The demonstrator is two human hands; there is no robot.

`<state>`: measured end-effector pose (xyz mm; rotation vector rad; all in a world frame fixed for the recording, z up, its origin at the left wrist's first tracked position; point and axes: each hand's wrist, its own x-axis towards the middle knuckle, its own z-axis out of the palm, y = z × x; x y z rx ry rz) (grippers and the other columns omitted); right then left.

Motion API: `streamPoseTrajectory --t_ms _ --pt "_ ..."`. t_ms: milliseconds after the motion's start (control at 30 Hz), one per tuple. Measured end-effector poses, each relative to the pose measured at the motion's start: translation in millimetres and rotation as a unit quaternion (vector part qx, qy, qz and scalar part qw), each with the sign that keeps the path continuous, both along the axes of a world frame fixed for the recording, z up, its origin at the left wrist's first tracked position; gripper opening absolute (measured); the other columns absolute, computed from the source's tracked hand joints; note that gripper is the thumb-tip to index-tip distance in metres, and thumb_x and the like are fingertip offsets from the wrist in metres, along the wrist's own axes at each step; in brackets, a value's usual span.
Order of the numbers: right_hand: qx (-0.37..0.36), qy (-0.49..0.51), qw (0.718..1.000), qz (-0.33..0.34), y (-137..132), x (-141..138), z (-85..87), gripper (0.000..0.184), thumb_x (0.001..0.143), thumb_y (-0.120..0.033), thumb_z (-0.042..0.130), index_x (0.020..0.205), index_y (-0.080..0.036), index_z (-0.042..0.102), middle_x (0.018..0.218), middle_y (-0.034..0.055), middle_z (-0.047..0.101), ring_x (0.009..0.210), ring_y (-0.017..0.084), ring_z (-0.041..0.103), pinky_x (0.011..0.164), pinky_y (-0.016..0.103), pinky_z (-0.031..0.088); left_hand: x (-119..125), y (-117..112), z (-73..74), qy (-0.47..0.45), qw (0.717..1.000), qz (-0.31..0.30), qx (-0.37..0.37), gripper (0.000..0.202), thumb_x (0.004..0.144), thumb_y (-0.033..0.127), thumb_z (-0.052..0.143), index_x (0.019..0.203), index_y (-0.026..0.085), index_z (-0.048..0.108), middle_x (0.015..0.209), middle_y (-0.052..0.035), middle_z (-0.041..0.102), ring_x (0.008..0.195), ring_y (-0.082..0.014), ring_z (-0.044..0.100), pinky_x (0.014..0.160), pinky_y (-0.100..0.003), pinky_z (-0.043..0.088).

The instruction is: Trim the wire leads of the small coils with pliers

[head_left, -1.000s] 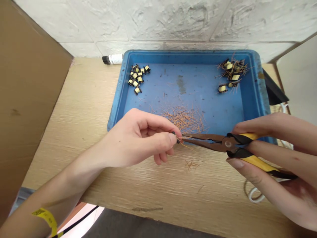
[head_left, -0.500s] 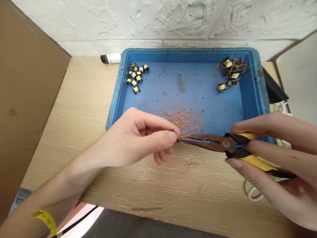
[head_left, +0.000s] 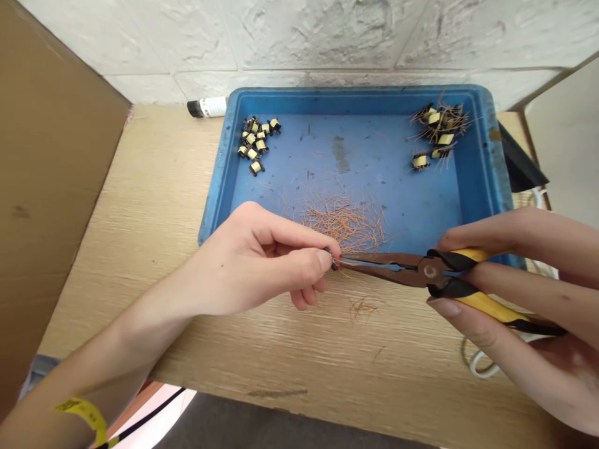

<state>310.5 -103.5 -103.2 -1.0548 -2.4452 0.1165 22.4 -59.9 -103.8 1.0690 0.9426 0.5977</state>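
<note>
Between thumb and forefinger, my left hand (head_left: pixel 276 255) pinches a small dark part, most likely a transformer coil (head_left: pixel 333 259), largely hidden by the fingers. Thin copper wire ends stick out of it to the right. My right hand (head_left: pixel 519 299) is wrapped round the yellow and black handles of long-nose pliers (head_left: pixel 429 271). The plier jaws are slightly apart along their length, and their tips are at the coil's wire ends. Behind the hands, a heap of cut copper wires (head_left: pixel 344 221) lies in the blue tray (head_left: pixel 360 100).
Several yellow-taped coils (head_left: pixel 253 143) sit at the tray's left. Others with long wires (head_left: pixel 440 134) are piled at its right. A white bottle with black cap (head_left: pixel 208 107) lies beside the tray. Wire scraps (head_left: pixel 362 307) lie on the table (head_left: pixel 281 355); a cardboard wall (head_left: pixel 51 156) stands left.
The view has shifted slightly. The pliers' tips have barely moved at the coil, and both hands keep their grips.
</note>
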Motion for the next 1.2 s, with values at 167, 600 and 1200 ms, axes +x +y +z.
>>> streamPoseTrajectory --t_ms 167,600,1200 --pt "-0.020 -0.029 0.999 0.012 1.6 3.1 3.7 0.008 0.100 -0.028 0.061 0.093 -0.026 0.057 0.113 0.0056 0.065 0.088 0.018 0.065 0.070 0.037 0.053 0.9 1.6 0.1 0.009 1.000 -0.001 -0.013 0.013 0.075 0.008 0.076 0.076 0.018 0.084 0.057 0.0029 0.075 0.045 -0.0103 0.070 0.044 -0.013 0.058" --pt "-0.013 -0.044 0.999 0.011 1.0 3.3 0.6 0.006 0.102 -0.029 0.058 0.097 -0.025 0.057 0.115 0.0052 0.063 0.090 0.017 0.061 0.070 0.036 0.050 1.1 0.8 0.4 0.002 1.000 0.009 -0.016 0.018 0.073 0.005 0.076 0.075 0.021 0.085 0.056 0.0062 0.076 0.044 -0.0098 0.070 0.044 -0.012 0.059" --pt "-0.033 -0.052 0.998 0.017 5.7 -1.6 3.3 0.010 0.104 -0.030 0.053 0.095 -0.027 0.055 0.110 0.0041 0.070 0.085 0.017 0.069 0.068 0.035 0.054 0.0 1.7 -1.9 -0.050 0.994 0.012 -0.095 0.023 0.072 0.002 0.077 0.074 0.023 0.085 0.059 0.0070 0.078 0.048 -0.0098 0.071 0.046 -0.012 0.059"
